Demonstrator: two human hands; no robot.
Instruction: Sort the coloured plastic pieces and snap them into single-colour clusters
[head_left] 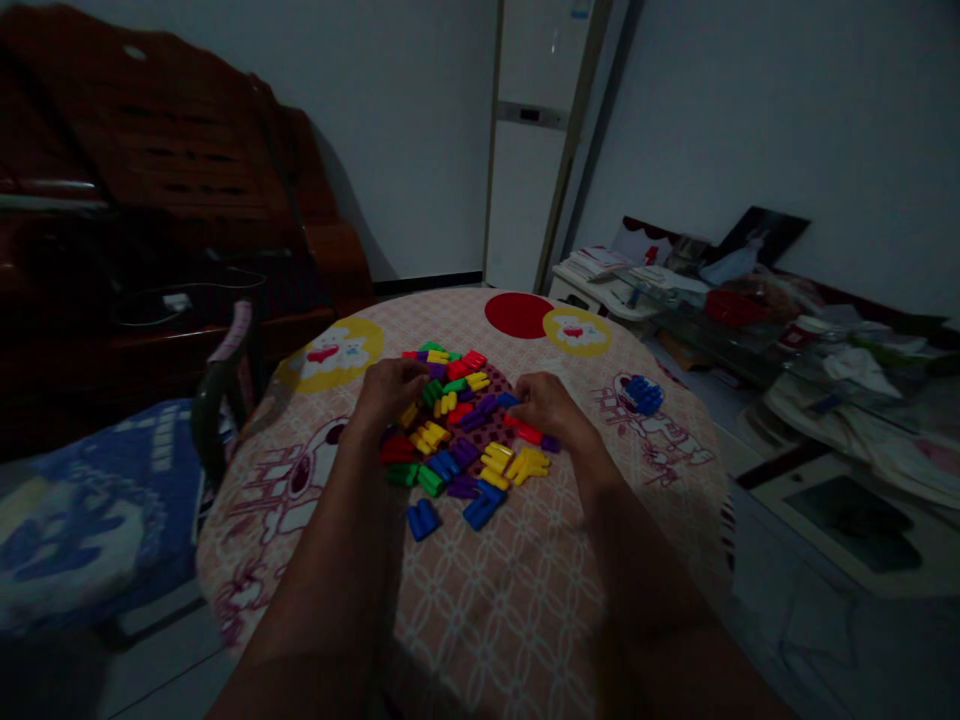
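Observation:
A loose pile of small plastic building pieces with finger-like prongs, in red, yellow, green, blue and purple, lies on the round table. My left hand (391, 388) is at the pile's left edge, its fingers curled in beside a purple piece (437, 371); whatever it may hold is hidden. On the right, my right hand (546, 402) pinches a blue piece (509, 400) at its fingertips. Just under that hand are a red piece (527, 431) and a purple one. Yellow pieces (527, 464) and blue pieces (484, 505) lie along the near side.
A patterned cloth covers the table (525, 600). Apart from the pile, a blue cluster of pieces (643, 395) sits at the right. A chair with a blue cushion (97, 500) stands left, a wooden bench (187, 180) behind it. A cluttered glass-topped cabinet (780, 350) is at the right.

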